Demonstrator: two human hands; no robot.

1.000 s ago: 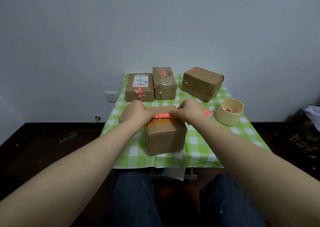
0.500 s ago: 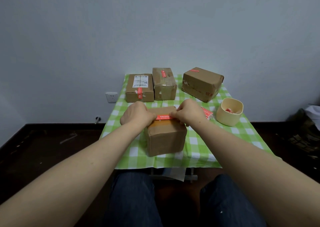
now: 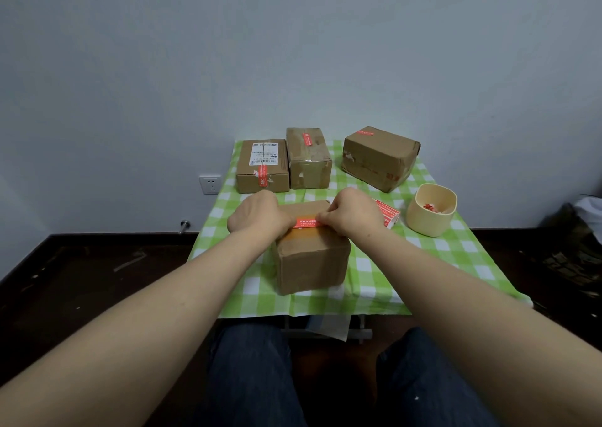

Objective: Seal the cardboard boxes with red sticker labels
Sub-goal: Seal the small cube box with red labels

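From where I stood, the left hand and right hand each pinched an end of the red sticker label stretched over the nearest cardboard box, apparently mid-sticking, so pressing it down flat seemed next.

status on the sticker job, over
Left hand and right hand each pinch an end of the red sticker. It spans the near box top. Sticker pack alongside, not blocking.

Left hand, right hand hold red sticker ends atop near box.
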